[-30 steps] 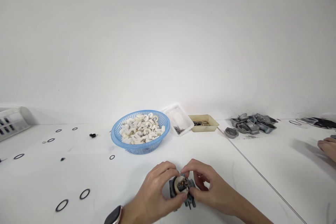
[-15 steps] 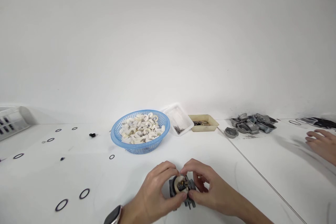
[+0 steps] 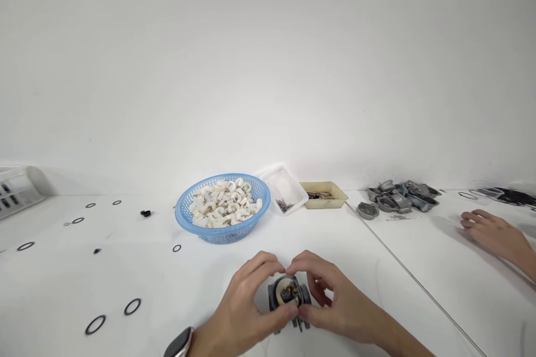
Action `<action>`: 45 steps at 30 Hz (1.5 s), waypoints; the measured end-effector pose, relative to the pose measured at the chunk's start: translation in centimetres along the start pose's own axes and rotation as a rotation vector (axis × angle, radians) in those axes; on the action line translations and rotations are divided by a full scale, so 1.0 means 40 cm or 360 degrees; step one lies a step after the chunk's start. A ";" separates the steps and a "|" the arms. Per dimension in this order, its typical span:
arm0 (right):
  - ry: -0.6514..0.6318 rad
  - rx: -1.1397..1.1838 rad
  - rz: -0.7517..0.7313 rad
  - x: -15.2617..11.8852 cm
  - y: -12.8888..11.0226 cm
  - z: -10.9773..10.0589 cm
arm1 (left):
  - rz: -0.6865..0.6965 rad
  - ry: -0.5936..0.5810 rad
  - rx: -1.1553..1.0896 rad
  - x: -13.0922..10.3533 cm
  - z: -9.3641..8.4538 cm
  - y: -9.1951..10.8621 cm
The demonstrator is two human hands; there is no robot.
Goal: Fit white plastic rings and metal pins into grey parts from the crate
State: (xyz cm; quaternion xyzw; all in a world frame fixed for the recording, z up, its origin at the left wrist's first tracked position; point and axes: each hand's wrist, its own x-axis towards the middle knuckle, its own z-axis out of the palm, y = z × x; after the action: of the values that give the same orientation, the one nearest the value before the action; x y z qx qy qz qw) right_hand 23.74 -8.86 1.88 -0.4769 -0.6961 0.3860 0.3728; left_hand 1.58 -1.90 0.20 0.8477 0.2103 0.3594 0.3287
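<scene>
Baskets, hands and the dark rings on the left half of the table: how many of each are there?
Baskets: 2, the blue basket and the white basket
Hands: 3, the left hand, the right hand and another person's hand
Dark rings: 7, leaving out a mark cut off at the edge
Total: 12

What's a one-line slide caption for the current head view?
Both hands grip a grey metal part beside a blue basket of white pieces.
</scene>
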 end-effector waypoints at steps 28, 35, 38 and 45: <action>-0.0003 -0.0633 -0.0156 0.013 -0.033 -0.062 | 0.0010 0.0125 -0.0088 -0.003 -0.031 -0.011; 0.0627 -0.0970 0.0421 -0.124 0.019 -0.440 | 0.0133 -0.0141 0.0240 -0.010 -0.030 -0.009; 0.0912 -0.1191 0.0727 -0.208 0.046 -0.578 | 0.0394 -0.0206 0.0501 -0.016 -0.024 -0.011; 0.1377 -0.1479 0.0875 -0.324 0.128 -0.640 | 0.0656 -0.0244 0.0759 -0.011 -0.025 -0.006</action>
State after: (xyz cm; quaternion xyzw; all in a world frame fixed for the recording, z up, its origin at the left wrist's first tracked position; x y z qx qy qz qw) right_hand 51.83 -15.28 6.21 -0.8574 -0.4319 -0.0968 0.2625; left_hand 0.51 -1.59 0.33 0.9502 0.0871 0.2941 0.0560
